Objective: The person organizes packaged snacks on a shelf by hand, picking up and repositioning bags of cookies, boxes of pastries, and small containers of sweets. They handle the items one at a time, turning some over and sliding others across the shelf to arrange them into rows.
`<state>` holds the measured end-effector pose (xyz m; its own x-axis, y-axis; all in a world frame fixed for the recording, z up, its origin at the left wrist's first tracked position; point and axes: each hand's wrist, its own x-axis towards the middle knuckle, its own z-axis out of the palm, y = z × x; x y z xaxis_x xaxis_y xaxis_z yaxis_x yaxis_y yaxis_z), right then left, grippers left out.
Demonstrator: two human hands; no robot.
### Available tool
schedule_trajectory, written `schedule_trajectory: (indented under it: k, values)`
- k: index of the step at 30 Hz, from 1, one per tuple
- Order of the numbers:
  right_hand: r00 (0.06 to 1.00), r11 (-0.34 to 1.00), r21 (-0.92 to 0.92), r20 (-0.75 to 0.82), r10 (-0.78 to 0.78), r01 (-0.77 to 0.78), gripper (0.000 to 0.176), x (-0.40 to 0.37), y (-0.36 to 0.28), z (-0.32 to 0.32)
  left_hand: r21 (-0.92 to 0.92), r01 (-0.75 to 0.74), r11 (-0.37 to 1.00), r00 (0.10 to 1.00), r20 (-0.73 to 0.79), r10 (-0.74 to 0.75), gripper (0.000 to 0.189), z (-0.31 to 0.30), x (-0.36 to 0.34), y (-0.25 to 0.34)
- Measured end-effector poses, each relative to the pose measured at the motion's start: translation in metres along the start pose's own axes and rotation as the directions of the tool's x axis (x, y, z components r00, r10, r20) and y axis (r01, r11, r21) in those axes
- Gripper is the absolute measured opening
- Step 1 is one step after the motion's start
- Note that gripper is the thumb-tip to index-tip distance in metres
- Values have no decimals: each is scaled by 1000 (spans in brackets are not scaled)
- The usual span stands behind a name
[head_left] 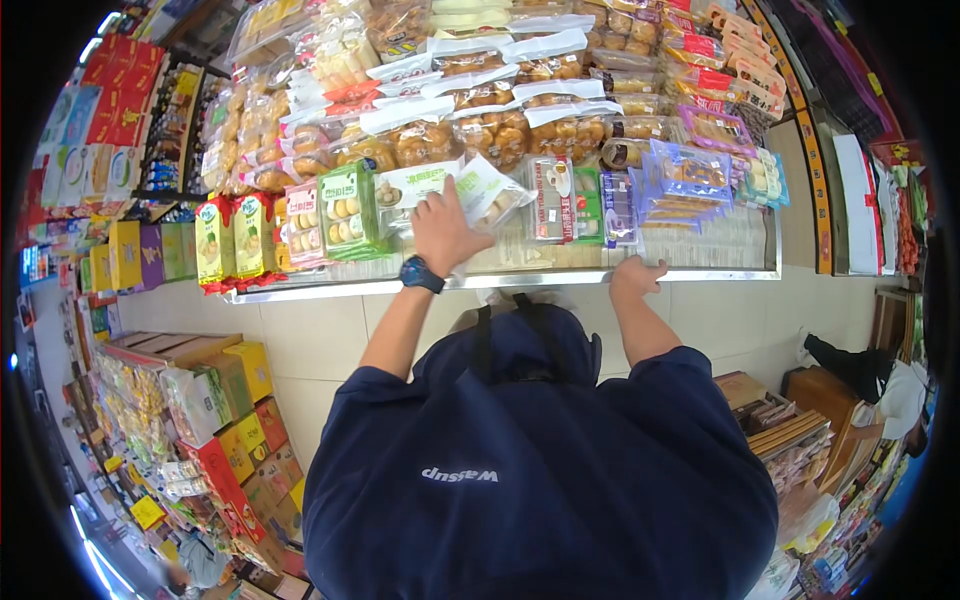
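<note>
My left hand [447, 235], with a dark watch on its wrist, lies over clear packs with white-and-green labels. Its fingers are spread and touch a white-labelled pack [405, 188]; a second such pack [492, 196] lies tilted just to the right. Farther right, my right hand [636, 274] rests at the display's metal front edge [700, 274], its fingers curled over it. Between the hands stand a red-and-white pack [550, 200], a green pack [587, 205] and a purple pack [619, 208]. Left of my left hand is a green pack of round pastries [347, 212].
Bagged baked goods [490, 135] fill the display behind in rows. Lilac packs [688, 180] are piled at the right, and yellow-and-red bags [233, 240] stand at the left. Stacked cartons [245, 445] are behind me on the left. A person [895, 400] is at the far right.
</note>
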<state>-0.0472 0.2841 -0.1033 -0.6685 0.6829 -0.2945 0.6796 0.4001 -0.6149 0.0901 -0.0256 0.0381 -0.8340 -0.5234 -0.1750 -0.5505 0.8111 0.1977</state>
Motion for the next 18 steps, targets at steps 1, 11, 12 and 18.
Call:
schedule_trajectory:
  k: [1,11,12,18]
  values:
    - [1000,1000,8,8,10,-10,68,-1,-2,-2,-67,59,996,998,11,-59,123,8,-3,12]
    - [1000,1000,-1,-31,4,-4,65,-11,-8,-6,-83,258,963,963,-56,-263,121,35,-1,38]
    - [999,1000,-7,-33,12,-13,65,-11,-8,-5,-75,258,963,962,-68,-263,120,34,-2,37]
    - [1000,1000,-1,-20,14,-14,66,-9,-8,-4,-75,246,966,962,-106,-253,116,43,4,39]
